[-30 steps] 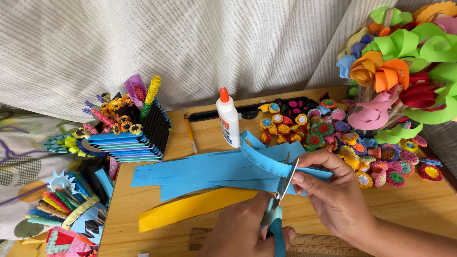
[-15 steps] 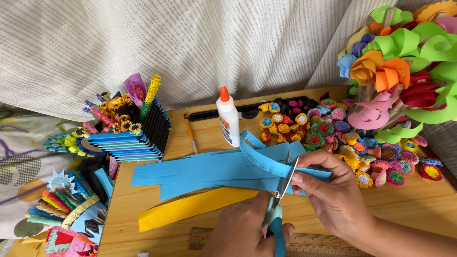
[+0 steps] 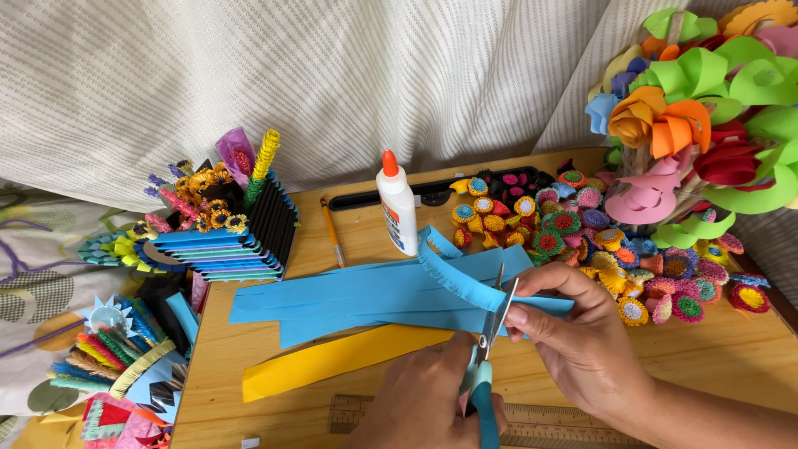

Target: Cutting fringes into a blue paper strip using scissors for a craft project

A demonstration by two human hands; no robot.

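Gripping the scissors (image 3: 486, 366) near the table's near edge, the left hand (image 3: 432, 399) is closing around the teal handles while the blades are standing slightly parted over the blue strip (image 3: 453, 278). To its right, the right hand (image 3: 582, 333) is pinching that strip's fringed end between thumb and fingers. Short, even snips, stopping before the far edge, would likely be keeping the fringe neat. Paper flowers (image 3: 598, 241) are crowding the right; open wood is lying just beyond the wrist.
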